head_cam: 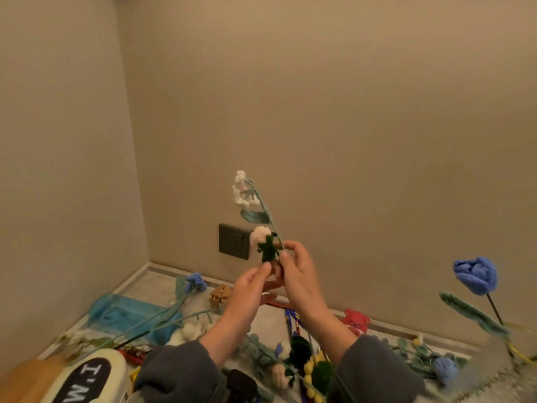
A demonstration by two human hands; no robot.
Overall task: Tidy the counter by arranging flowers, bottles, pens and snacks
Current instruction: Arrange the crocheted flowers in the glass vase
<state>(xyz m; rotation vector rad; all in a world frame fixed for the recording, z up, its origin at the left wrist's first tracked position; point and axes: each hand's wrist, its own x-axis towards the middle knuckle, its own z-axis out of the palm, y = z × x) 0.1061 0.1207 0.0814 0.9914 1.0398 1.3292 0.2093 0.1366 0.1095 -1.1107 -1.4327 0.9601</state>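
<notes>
Both hands are raised above the bench: right hand [296, 271] pinches the white flower stem [263, 205] – its long axis rising far-left – while left hand [250, 289] fingertips touch its green base.

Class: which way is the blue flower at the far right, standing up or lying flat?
Standing up. The blue flower rises on its dark stem above the counter, while other flowers lie flat there. What holds its base is blurred.
</notes>
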